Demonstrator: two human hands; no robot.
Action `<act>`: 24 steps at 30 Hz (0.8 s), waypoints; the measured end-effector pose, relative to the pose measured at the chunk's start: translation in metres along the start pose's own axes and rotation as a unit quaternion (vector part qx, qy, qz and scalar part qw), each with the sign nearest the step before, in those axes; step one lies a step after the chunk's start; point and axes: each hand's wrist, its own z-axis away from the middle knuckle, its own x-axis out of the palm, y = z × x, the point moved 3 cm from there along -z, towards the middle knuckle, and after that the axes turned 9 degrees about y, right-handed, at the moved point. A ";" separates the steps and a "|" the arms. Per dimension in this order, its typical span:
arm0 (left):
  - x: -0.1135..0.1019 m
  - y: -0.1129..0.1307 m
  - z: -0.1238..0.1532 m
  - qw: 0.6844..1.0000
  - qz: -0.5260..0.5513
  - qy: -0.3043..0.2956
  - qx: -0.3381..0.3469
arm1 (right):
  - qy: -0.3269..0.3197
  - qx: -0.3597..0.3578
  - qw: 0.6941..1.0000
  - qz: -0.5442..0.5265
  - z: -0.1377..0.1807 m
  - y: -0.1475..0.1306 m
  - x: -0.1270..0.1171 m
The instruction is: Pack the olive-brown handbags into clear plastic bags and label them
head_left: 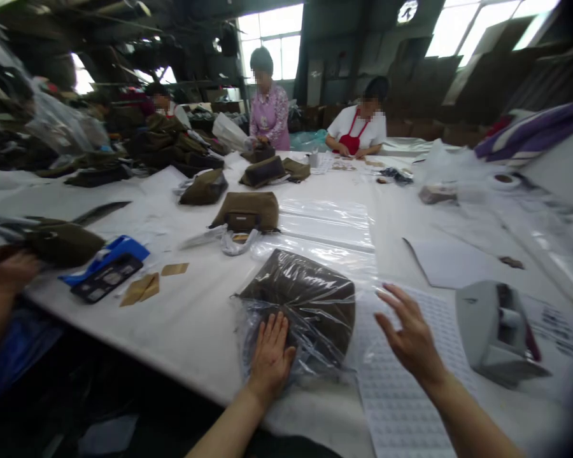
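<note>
A dark brown bag in clear plastic wrap [315, 299] lies on the white table in front of me. My left hand [272, 350] rests flat on its near left part, fingers stretched out over the crinkled plastic. To the right of the bag, my right hand [408, 327] hovers above a printed sheet of labels [405, 394], fingers spread and holding nothing. Farther right stands a grey tape dispenser [491, 331]. Just beyond the wrapped bag lie flat clear plastic bags [325, 222] and an olive-brown bag [248, 210] with its handle wrapped.
A co-worker's hand [14, 270] is by an olive bag [64, 242] at the left edge. Nearby lie a black phone-like object [106, 278], a blue item [119, 248] and brown paper tags [141, 289]. Two people [270, 111] [360, 124] work across the table.
</note>
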 end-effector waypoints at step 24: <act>0.015 -0.011 -0.008 0.994 0.036 0.100 0.034 | 0.092 0.557 0.823 0.054 0.119 0.158 -0.155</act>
